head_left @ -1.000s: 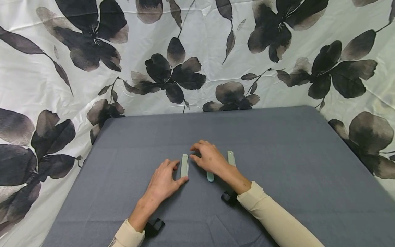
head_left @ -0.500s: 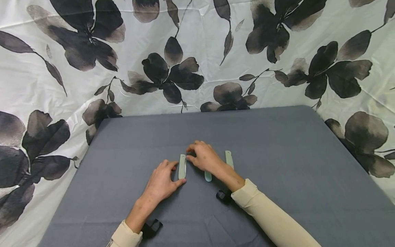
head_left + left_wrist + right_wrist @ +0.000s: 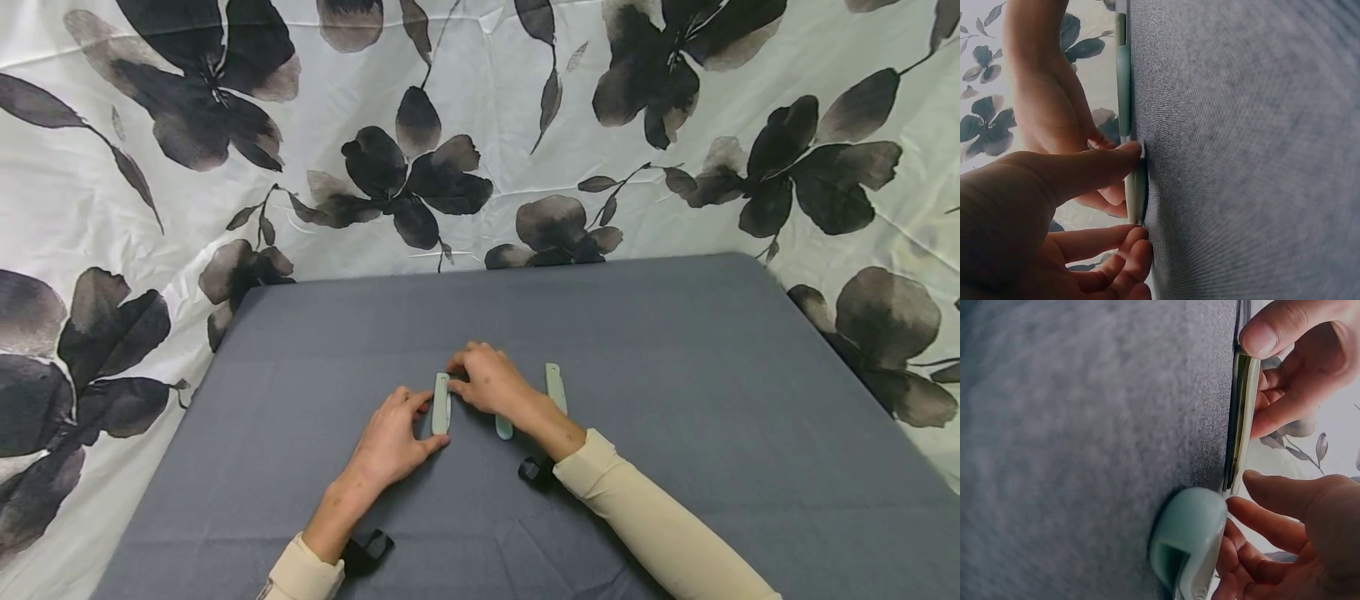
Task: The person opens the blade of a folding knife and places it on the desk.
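On the grey cloth lies a pale green folding knife (image 3: 441, 407), its handle pierced by a hole at the far end and a thin silvery blade edge along its right side. My left hand (image 3: 390, 437) holds it lightly, thumb at the near end and fingertips by the far left part. In the left wrist view the thumb and index finger span the knife (image 3: 1135, 197). At the knife's far right end is my right hand (image 3: 491, 382), thumb and fingertips right beside it. Under that hand, a teal rounded handle (image 3: 1191, 519) with a slot is partly hidden.
Another pale green handle (image 3: 555, 385) with a hole lies on the right, partly covered by the right forearm. Black wrist cameras (image 3: 367, 552) hang under both wrists. A grey cloth-covered table (image 3: 675, 400) meets a white floral curtain (image 3: 510, 108) behind.
My right hand has moved slightly left, bringing its thumb up to the knife's far right side. The left hand stays on the knife. The head view has shifted a little.
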The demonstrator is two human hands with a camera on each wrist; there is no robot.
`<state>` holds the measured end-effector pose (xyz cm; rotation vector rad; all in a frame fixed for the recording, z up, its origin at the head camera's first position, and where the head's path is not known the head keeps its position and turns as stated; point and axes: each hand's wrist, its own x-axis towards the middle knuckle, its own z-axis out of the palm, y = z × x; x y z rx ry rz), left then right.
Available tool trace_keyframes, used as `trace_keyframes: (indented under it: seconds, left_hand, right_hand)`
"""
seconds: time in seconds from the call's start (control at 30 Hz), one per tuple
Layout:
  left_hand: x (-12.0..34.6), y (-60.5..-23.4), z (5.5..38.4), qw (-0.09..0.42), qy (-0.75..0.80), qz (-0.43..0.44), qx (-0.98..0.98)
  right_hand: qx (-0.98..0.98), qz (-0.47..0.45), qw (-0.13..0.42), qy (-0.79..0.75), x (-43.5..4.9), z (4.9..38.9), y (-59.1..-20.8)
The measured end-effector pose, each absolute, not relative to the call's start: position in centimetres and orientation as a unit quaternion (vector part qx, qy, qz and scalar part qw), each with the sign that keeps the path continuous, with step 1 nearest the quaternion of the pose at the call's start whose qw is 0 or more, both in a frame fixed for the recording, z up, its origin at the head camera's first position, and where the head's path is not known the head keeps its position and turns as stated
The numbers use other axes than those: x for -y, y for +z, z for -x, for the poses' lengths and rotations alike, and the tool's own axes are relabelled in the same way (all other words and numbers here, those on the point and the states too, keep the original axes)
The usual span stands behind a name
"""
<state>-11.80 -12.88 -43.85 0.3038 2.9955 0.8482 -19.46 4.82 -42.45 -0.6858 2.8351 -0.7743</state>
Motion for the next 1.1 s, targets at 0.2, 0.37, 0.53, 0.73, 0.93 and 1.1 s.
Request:
trace_keyframes:
  seconds: [0.2, 0.37, 0.53, 0.73, 0.93, 1.1]
  left_hand:
    - [12.99, -44.05, 11.61, 0.012, 0.278, -0.097, -0.955]
    - [12.98, -43.98, 11.56, 0.015, 0.289, -0.096, -0.952]
    - [13.05, -43.81, 11.65, 0.017, 0.306, -0.095, -0.947]
    - [13.13, -43.67, 11.93, -0.002, 0.328, -0.097, -0.940]
    - [13.20, -43.53, 12.16, -0.025, 0.345, -0.099, -0.933]
    - [13.14, -43.32, 12.35, -0.027, 0.370, -0.091, -0.924]
  right_hand:
    - [-0.938, 0.226, 0.072, -0.251, -4.40, 19.15, -42.56]
    - [-0.936, 0.218, 0.089, -0.263, -4.28, 19.10, -42.49]
    - [-0.918, 0.205, 0.120, -0.317, -4.38, 19.33, -42.34]
    - [-0.894, 0.186, 0.129, -0.386, -4.51, 19.43, -42.21]
    - [-0.866, 0.170, 0.135, -0.450, -4.53, 19.42, -42.30]
    - [-0.832, 0.140, 0.153, -0.514, -4.50, 19.27, -42.54]
